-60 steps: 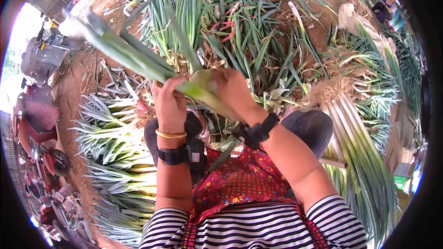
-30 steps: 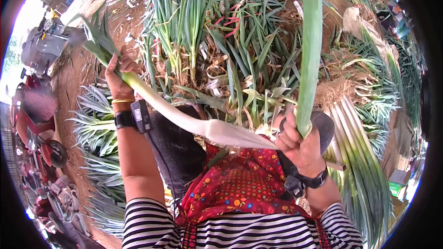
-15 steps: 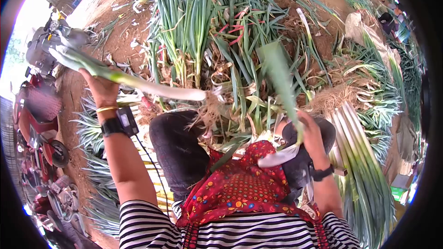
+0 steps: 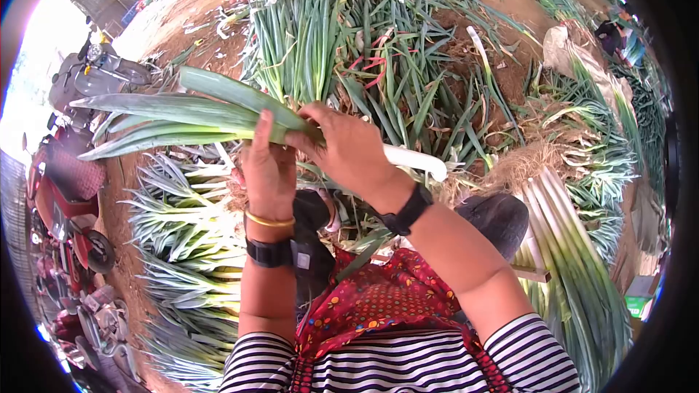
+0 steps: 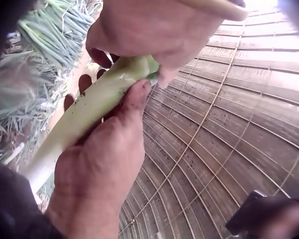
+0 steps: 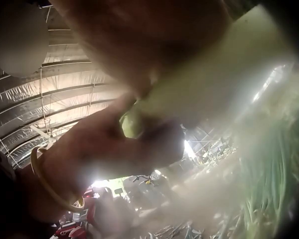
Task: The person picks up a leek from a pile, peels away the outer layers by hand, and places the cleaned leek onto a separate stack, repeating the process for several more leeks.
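A leek [image 4: 415, 160] lies across both hands in front of the knees, its green leaves [image 4: 167, 113] fanning left and its white end pointing right. My left hand [image 4: 269, 171] grips it where the leaves part, thumb up along the near side. Just right of that, the curled fingers and thumb of my right hand [image 4: 357, 149] pinch the base of an outer leaf. In the left wrist view the pale green stalk [image 5: 84, 114], specked with soil, rests in the left palm, with the right hand [image 5: 149, 30] over its upper part. The right wrist view is blurred.
Trimmed leeks [image 4: 575, 247] lie stacked at the right knee. A large pile of untrimmed leeks [image 4: 298, 51] stands ahead, with more leek leaves [image 4: 189, 247] to the left. Dry roots [image 4: 535, 156] lie on the ground beyond the right knee. Motorbikes [image 4: 73, 211] are parked at far left.
A second ago my right hand drew a long leaf and its white sheath off the leek, down to the right. That leaf has left the hand, which is back at the leek; the left hand moved inward.
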The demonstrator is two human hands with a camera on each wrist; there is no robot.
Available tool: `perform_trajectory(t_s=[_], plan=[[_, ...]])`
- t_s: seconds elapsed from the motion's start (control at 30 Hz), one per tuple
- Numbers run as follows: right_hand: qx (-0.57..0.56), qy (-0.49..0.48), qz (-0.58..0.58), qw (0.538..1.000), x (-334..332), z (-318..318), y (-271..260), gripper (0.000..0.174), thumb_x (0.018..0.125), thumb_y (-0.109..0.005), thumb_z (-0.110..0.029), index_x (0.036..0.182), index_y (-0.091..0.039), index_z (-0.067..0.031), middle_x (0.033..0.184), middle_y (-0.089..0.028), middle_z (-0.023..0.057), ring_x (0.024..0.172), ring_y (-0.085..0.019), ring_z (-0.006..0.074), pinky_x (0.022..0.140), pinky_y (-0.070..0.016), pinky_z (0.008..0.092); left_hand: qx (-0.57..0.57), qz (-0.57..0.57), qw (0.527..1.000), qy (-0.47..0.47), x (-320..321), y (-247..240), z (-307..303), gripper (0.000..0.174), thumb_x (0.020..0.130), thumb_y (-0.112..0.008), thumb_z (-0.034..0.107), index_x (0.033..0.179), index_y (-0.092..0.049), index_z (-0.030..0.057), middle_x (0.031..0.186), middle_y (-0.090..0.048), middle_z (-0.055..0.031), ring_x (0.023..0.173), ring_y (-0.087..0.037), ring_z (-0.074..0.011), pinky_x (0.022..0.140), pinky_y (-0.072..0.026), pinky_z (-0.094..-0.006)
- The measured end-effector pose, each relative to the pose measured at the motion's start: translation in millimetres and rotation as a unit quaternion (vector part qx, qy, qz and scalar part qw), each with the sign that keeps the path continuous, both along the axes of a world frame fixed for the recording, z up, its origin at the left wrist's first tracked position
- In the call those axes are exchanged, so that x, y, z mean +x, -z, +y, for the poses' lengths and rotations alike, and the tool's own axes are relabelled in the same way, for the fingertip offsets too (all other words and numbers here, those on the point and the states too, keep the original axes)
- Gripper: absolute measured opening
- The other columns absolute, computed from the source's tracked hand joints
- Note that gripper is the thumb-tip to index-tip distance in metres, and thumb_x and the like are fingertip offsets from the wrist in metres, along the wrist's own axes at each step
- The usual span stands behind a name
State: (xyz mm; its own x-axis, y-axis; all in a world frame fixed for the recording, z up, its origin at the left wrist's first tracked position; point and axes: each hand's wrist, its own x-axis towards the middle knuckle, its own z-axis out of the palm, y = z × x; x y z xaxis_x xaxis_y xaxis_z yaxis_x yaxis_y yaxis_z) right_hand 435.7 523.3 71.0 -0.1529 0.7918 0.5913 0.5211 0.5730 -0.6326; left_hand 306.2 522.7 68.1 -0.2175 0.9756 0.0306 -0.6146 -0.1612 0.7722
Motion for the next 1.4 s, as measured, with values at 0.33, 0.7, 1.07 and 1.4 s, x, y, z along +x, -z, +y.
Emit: perform_trajectory(t_s=[0.33, 0.7, 1.07, 1.4], plan=[[-0.271, -0.047, 0.536, 0.799, 46.1, 19.4, 7.0, 0.025, 0.089, -0.054, -0.028, 0.089, -0.052, -0.0030, 0.065, -0.055, 0.0040, 0.048, -0.053, 0.0111, 0.042, -0.0410, 0.0268, 0.019, -0.114, 0.992, -0.047, -10.0, 8.6, -2.8, 0.010, 0.083, -0.058, 0.011, 0.081, -0.051, 0.0034, 0.075, -0.053, -0.0057, 0.068, -0.050, -0.0156, 0.070, -0.0458, -0.0302], [-0.117, 0.154, 0.158, 0.968, 200.9, 15.9, 150.8, 0.028, 0.090, -0.051, -0.033, 0.085, -0.053, -0.0058, 0.059, -0.048, -0.0010, 0.043, -0.036, 0.0080, 0.039, -0.0297, 0.0222, 0.106, -0.147, 0.983, -0.013, -126.6, -8.4, 18.0, 0.011, 0.081, -0.057, 0.006, 0.076, -0.047, 0.0050, 0.065, -0.040, 0.0006, 0.059, -0.038, -0.0098, 0.053, -0.0373, -0.0225], [-0.133, -0.180, -0.032, 0.974, 57.5, -26.9, 45.3, 0.054, 0.088, -0.044, -0.048, 0.119, -0.051, -0.0044, 0.111, -0.056, 0.0191, 0.101, -0.055, 0.0340, 0.087, -0.0431, 0.0390, 0.232, -0.146, 0.956, 0.109, -98.0, -34.8, 7.4, 0.040, 0.084, -0.058, 0.019, 0.112, -0.045, -0.0067, 0.080, -0.040, -0.0066, 0.063, -0.037, -0.0107, 0.054, -0.0369, -0.0211], [-0.109, -0.210, -0.024, 0.971, 38.0, -42.6, 28.2, 0.024, 0.090, -0.049, -0.025, 0.098, -0.061, -0.0051, 0.078, -0.063, 0.0144, 0.065, -0.061, 0.0301, 0.057, -0.0486, 0.0357, 0.251, -0.159, 0.949, 0.104, -86.0, -29.2, 5.1, 0.036, 0.082, -0.054, 0.011, 0.113, -0.045, -0.0061, 0.080, -0.042, -0.0062, 0.061, -0.037, -0.0108, 0.049, -0.0358, -0.0212]])
